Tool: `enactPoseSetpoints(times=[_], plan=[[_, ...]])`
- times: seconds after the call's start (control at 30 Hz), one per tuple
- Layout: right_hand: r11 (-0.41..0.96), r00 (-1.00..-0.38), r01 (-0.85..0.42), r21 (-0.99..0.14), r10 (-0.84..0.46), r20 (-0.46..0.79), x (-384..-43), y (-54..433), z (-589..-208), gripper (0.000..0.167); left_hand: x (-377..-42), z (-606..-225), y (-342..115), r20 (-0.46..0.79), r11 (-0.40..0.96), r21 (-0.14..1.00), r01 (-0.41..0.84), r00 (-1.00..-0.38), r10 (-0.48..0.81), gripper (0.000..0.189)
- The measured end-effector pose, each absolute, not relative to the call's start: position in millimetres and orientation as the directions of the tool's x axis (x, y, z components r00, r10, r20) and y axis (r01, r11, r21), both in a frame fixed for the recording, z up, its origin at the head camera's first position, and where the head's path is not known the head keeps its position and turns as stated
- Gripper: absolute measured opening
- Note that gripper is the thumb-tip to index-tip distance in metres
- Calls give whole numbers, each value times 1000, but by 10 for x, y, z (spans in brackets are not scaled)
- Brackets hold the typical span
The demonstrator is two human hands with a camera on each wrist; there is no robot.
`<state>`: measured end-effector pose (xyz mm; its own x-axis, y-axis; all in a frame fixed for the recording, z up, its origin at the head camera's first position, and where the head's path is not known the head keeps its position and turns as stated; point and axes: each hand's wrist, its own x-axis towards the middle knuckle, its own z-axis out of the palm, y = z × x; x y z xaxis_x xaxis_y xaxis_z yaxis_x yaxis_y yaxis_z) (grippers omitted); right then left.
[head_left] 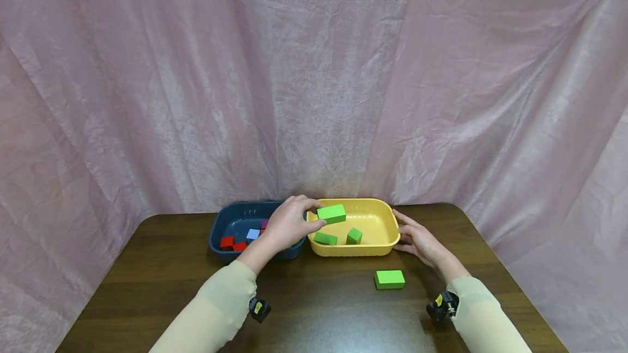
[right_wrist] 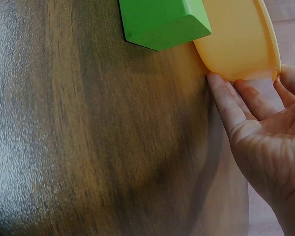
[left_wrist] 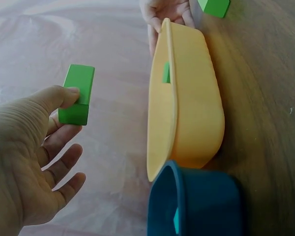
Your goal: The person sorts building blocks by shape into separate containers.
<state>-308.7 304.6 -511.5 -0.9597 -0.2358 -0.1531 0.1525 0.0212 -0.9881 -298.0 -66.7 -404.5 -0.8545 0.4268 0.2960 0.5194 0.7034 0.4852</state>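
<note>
My left hand pinches a green rectangular block between thumb and fingers, over the left part of a yellow plastic basket. In the left wrist view the other fingers hang loosely below the block. Two more green blocks, one lying flat and a smaller one, are inside the basket. At the basket's right end, my right hand touches the outer wall with spread, extended fingers. The right wrist view has its fingertips right at the basket's lower edge and rim.
A dark blue basket stands against the yellow one on the left, holding several blocks, among them red and light blue ones. Another green block lies on the brown table in front. A pink curtain hangs behind.
</note>
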Motion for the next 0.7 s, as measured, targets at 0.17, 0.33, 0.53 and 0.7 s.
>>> enactPoseSetpoints(times=[0.17,0.33,0.53,0.7], plan=[[18,-959,148,-989,-242,-148,-3083,3047,-5112,65,-3048,-4127,-611,285,708,490,508,-861,421,38],[19,-959,150,-988,-239,-151,-3083,3042,-5112,65,-3118,-4219,-566,268,723,480,497,-867,419,38],[18,-960,156,-988,-234,-156,-3091,3026,-5115,65,-3172,-4298,-537,232,748,477,462,-887,399,38],[23,-959,152,-988,-237,-153,-3080,3042,-5113,65,-3227,-4372,-519,220,757,479,445,-895,387,38]])
